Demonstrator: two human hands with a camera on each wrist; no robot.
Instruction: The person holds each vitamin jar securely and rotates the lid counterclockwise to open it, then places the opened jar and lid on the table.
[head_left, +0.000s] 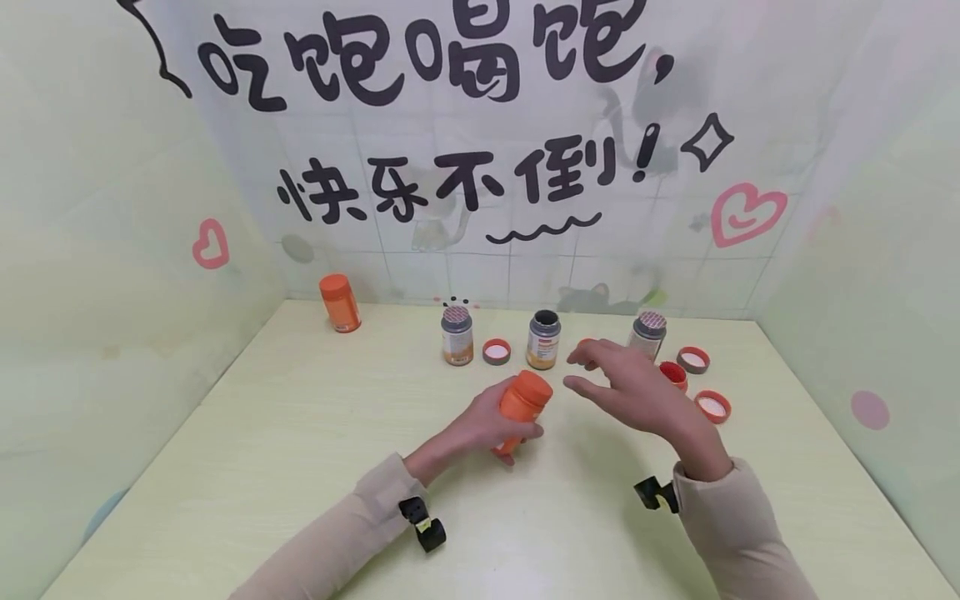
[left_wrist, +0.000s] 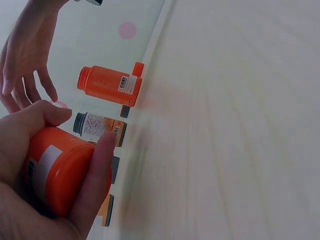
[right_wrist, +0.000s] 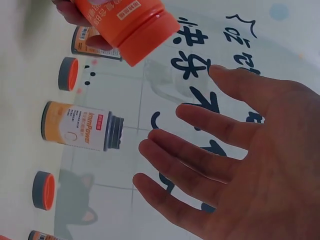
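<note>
The left hand (head_left: 483,417) is wrapped round an orange screw-cap bottle (head_left: 521,408), thumb and fingers on its sides. The bottle is tilted over the near middle of the surface (head_left: 360,392), its orange cap (head_left: 533,385) on, so its contents are hidden. The right hand (head_left: 641,390) holds nothing; its fingers are spread and slightly bent, well apart from that bottle.

Behind the hands stand three grey bottles with white-and-orange labels. The middle one, a grey ImmPower bottle (head_left: 543,345), is upright and uncapped; its mouth shows only dark, and what lies inside cannot be told. The left grey bottle (head_left: 457,342) has a patterned seal across its mouth, as does the right grey bottle (head_left: 647,337), which the right hand partly covers. An uncapped orange bottle (left_wrist: 107,86) stands near the right grey bottle, its threaded neck bare and its contents not visible.

A grey-and-orange lid (head_left: 497,352) with a white lining lies inner side up between the left and middle grey bottles. Two more white-lined lids (head_left: 712,407) lie at the right, near the uncapped orange bottle. Another capped orange bottle (head_left: 341,306) stands at the far left corner.
</note>
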